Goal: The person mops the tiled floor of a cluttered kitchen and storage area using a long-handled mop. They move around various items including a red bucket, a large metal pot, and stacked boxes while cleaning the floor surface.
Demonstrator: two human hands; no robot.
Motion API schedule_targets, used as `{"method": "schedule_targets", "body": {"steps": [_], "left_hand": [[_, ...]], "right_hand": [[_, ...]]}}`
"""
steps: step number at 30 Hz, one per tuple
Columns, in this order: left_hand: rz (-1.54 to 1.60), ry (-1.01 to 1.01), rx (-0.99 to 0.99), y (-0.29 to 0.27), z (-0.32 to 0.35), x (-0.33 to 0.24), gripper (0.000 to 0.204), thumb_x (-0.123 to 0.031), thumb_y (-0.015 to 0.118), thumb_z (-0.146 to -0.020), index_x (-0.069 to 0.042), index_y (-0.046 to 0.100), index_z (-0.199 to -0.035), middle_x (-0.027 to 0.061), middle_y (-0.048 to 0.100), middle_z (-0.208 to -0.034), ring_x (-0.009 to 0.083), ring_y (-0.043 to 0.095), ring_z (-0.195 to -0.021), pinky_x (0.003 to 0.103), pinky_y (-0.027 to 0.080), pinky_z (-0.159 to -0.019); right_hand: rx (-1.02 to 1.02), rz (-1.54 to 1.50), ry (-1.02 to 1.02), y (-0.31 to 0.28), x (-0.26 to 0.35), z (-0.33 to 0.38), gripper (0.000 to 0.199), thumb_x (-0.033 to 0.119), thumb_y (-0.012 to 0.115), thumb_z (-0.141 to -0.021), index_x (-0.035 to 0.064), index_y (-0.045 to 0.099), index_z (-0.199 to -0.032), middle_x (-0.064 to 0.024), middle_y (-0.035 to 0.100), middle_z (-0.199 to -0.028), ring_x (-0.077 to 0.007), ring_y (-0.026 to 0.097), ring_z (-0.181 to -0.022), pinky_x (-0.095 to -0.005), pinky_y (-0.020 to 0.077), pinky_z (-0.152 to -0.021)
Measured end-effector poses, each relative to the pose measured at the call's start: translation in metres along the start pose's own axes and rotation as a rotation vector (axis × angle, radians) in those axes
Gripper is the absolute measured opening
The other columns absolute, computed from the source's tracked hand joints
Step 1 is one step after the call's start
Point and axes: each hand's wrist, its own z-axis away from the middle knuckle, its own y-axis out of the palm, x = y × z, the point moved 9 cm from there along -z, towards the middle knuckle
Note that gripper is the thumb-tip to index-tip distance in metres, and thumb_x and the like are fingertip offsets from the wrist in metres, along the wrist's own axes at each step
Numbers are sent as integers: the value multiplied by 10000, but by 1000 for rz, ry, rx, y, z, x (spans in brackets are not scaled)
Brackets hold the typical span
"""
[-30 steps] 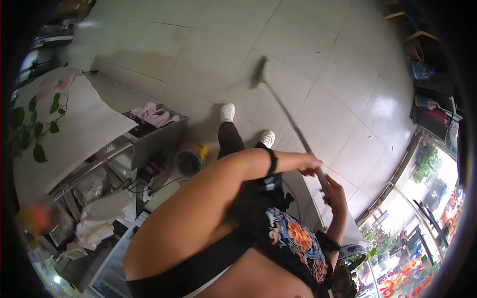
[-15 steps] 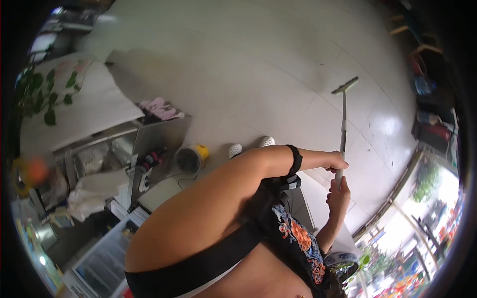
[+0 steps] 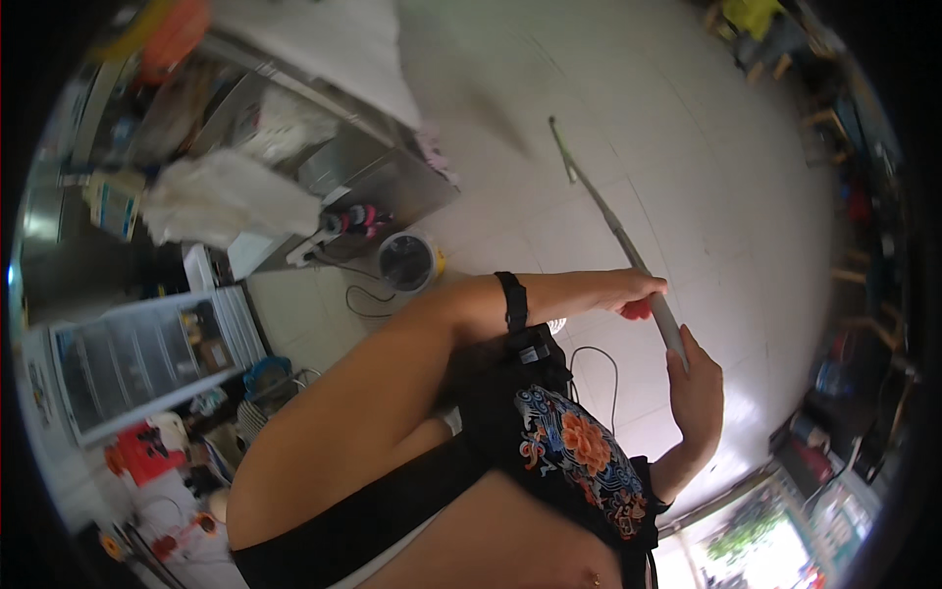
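Note:
A mop with a long grey pole and a narrow greenish head stretches away from me, angled up and to the left over the tiled floor. My left hand is closed round the pole, palm turned down. Its forearm crosses in front of me, with a black band on it. Closer to me, my right hand wraps the thick pale end of the handle from the right. The mop head appears thin and edge-on, so its underside is hidden.
A pail stands on the floor beside a metal cabinet. A dark cable loops over the floor near my body. At left are a white plastic bag and a glass-lidded chest. Wooden-legged furniture lines the right.
The mop has swung from pointing nearly straight ahead to slanting left, its head now further left. Both hands keep their grip. My view has turned, shifting the cabinet and pail.

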Motion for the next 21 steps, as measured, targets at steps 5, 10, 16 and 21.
{"method": "schedule_targets", "body": {"steps": [5,10,16,21], "left_hand": [[167,-62,-64,-14,140,8,337,-426,510,-788,-104,517,-691,84,583,-658,164,610,-602,287,482,-538],[626,-2,96,-28,260,81,336,-402,515,-810,-109,437,-664,109,588,-705,193,616,-629,295,491,-530],[997,266,85,-9,363,139,280,-362,522,-825,-102,466,-737,58,578,-757,156,608,-745,294,492,-622],[1274,506,9,-40,416,207,254,-351,568,-809,-112,531,-887,-13,569,-817,95,561,-727,247,456,-626]], "right_hand": [[-65,2,-396,-48,131,52,237,132,557,-850,2,611,-1040,-185,627,-892,-298,617,-746,-368,486,-620],[71,-138,-664,-23,250,118,123,87,622,-826,-2,624,-912,-145,647,-908,-197,630,-729,-264,485,-483],[408,-40,-991,14,360,188,103,49,675,-773,2,625,-851,-144,653,-882,-186,623,-672,-257,485,-520],[620,-51,-1293,83,425,241,129,41,702,-711,19,636,-820,-114,658,-824,-182,621,-624,-256,479,-529]]}}
